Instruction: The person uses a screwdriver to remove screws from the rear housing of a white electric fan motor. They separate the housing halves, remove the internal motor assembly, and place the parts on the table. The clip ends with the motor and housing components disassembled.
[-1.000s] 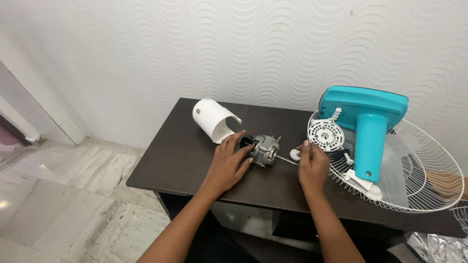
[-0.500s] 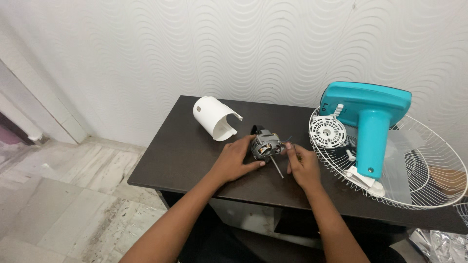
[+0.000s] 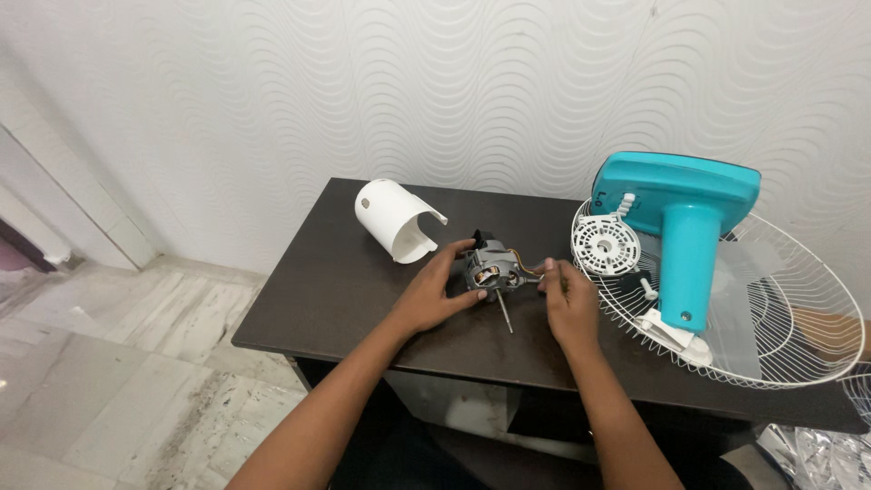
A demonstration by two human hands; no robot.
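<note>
A small grey metal fan motor with orange wiring and a thin steel shaft sits near the middle of the dark brown wooden table; everything else is placed from that motor. The left hand cups the motor's left side, fingers curled against its casing and thumb under it. The right hand comes in from the motor's right, its thumb and forefinger pressed together at the motor's right end; what they pinch is too small to tell. The shaft points toward the table's near edge, between the two hands.

Left of the motor and behind it, well apart from the left hand, lies a white plastic half-cylinder cover on its side, open end toward the motor. Right of the motor a turquoise plastic fan base with a round column rests on a white wire fan guard, which overhangs the table's right end. A white round slotted plastic disc lies at the guard's near-left rim, just right of the right hand. Behind it all is a white wall with a wavy relief pattern.
</note>
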